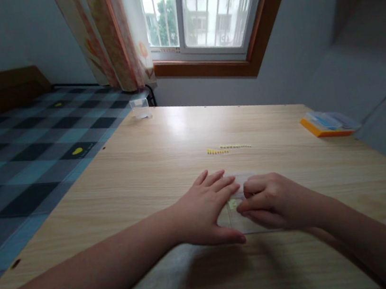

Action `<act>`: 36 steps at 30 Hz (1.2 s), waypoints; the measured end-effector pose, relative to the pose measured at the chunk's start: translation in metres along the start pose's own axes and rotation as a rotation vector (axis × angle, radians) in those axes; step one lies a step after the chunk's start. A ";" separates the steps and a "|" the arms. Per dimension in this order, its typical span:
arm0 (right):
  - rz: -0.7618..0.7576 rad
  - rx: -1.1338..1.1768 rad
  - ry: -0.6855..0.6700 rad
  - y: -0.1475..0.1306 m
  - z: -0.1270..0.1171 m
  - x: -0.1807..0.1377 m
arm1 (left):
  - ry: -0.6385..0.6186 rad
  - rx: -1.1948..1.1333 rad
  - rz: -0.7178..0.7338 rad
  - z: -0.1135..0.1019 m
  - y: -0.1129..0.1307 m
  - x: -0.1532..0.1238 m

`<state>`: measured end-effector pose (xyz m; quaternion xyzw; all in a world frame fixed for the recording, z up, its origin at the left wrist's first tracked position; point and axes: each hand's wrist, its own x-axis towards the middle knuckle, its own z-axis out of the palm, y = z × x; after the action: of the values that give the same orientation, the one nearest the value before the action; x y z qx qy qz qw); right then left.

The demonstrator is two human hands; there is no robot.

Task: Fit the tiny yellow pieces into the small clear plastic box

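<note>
Both hands [206, 212] [276, 200] well inside table edges [224, 113]

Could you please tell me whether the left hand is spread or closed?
Spread: the left hand has its fingers fanned apart over the clear plastic piece.

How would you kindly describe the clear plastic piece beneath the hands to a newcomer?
On the wooden table, find the left hand and right hand. The clear plastic piece lies partly beneath them. Unlike the clear container at the table's far left corner, it shows a small pale yellow-green patch.
</note>
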<state>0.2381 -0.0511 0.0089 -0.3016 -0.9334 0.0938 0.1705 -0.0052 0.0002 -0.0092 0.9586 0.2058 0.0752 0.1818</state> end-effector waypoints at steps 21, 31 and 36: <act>0.023 0.017 0.008 0.000 0.001 0.002 | -0.019 -0.011 -0.009 -0.003 0.003 0.002; 0.020 0.017 0.009 0.001 0.002 0.002 | -0.031 -0.003 -0.022 -0.003 0.002 0.002; -0.007 0.014 0.030 -0.001 -0.002 0.002 | -0.028 -0.007 -0.014 -0.004 0.002 0.002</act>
<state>0.2371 -0.0508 0.0111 -0.2984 -0.9311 0.0950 0.1868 -0.0032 0.0004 -0.0050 0.9575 0.2098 0.0614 0.1884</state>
